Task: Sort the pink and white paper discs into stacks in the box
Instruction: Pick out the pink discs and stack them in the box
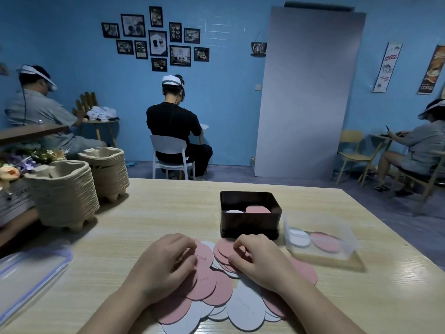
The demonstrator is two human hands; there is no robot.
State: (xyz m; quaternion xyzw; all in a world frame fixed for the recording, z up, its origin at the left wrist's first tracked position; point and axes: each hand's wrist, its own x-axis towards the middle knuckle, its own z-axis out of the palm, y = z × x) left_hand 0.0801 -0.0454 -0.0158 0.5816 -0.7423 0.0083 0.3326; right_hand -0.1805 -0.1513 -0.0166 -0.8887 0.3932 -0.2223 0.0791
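Right at the near edge of the table [144, 213] there's a messy overlapping pile of pink discs [207, 285] and white discs [245, 309], and both of the person's hands sit on top of it. The left hand [163, 266] has its fingers curled down onto a pink one; can't tell if it's actually pinching or just pinning it. The right hand [262, 261] looks like it's pinching a small fan of pink discs between thumb and fingertips. Best bet here, imo: hold the pile still with the left, square up that fan so only pink comes away, and check no white one is stuck underneath. Just beyond the hands is the dark box [250, 225], with a white stack on its left side and a pink stack on its right, so pinks go right. A clear tub [322, 259] at the right edge holds the same two colours. Faint handwriting on a few pink discs, unreadable. On the far wall a little sign [258, 48] says "Coffee", and two banners [387, 67] read "COFFEE".
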